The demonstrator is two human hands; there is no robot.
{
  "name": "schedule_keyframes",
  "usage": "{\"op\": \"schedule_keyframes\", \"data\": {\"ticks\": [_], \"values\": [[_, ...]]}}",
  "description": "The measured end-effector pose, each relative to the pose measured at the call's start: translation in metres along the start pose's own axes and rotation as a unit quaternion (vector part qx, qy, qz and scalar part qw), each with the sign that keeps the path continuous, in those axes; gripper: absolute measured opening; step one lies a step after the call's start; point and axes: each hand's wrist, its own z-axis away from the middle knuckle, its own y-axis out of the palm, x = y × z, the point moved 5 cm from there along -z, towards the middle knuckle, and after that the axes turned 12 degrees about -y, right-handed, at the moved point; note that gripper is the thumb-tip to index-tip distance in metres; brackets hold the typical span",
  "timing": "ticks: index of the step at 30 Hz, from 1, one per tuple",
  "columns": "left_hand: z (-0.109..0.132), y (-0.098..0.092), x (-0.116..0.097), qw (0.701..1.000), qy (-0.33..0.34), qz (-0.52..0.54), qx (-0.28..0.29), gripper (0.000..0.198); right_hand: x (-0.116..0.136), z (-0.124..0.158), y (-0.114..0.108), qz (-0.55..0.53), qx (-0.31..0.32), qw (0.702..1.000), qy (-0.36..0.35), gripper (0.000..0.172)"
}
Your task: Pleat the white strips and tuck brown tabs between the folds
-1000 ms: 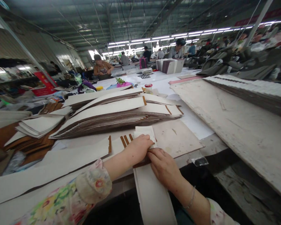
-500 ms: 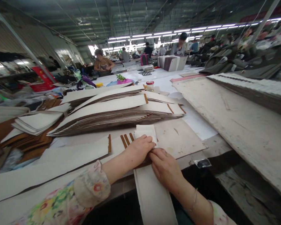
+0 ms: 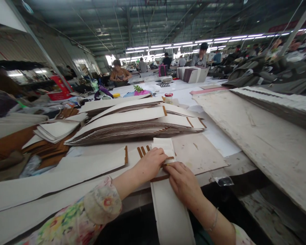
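Note:
A long white strip (image 3: 171,207) with a brown band at its end runs from the table edge down toward me. My left hand (image 3: 153,164) lies over the strip's far end with its fingers bent and pressed together on the brown edge. Close beside it, my right hand (image 3: 185,182) pinches the same edge, thumb and fingers closed. Just beyond the fingers lies a small white folded piece (image 3: 164,144). Left of my hands, more white strips with brown ends (image 3: 91,166) overlap on the table. What the fingertips press is partly hidden.
A thick stack of white strips (image 3: 117,126) stands behind my hands. A stained board (image 3: 244,112) is at the right, with a white layered pile (image 3: 277,102) on it. A jar with a red lid (image 3: 168,98) stands farther back. Other people work in the background.
The view has shifted slightly, so the scene sits a little farther right. My fingers have moved slightly at the edge, and more of the brown band shows between and below my hands.

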Motion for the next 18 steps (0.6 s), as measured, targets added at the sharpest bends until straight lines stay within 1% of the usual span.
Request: {"op": "schedule_keyframes", "data": {"ticks": [3,5,7,9,11,13,16,18], "values": [[0.004,0.000,-0.003,0.999,0.034,-0.030,0.005,0.023,-0.001,0.000,0.001,-0.008,0.003,1.000,0.002,0.026],[0.006,0.001,-0.004,0.997,0.051,-0.054,0.003,0.021,-0.004,0.001,0.002,-0.014,-0.007,1.000,0.018,0.026],[0.007,0.002,-0.003,0.996,0.057,-0.069,0.000,0.021,-0.009,0.002,0.002,-0.008,-0.027,0.999,0.043,0.024],[0.007,0.002,-0.001,0.996,0.052,-0.068,-0.002,0.023,-0.013,0.002,0.003,0.015,-0.037,0.997,0.060,0.028],[0.007,0.002,0.002,0.998,0.041,-0.056,-0.007,0.023,-0.017,0.001,0.007,0.039,-0.022,0.997,0.059,0.036],[0.008,-0.001,0.005,0.999,0.030,-0.036,-0.014,0.020,-0.018,-0.002,0.012,0.053,0.012,0.998,0.041,0.040],[0.013,-0.005,0.012,1.000,0.014,-0.001,-0.022,0.019,-0.018,-0.006,0.017,0.060,0.049,0.997,0.019,0.041],[0.017,-0.009,0.020,0.999,-0.007,0.028,-0.029,0.022,-0.018,-0.008,0.017,0.061,0.057,0.996,0.017,0.040]]}}
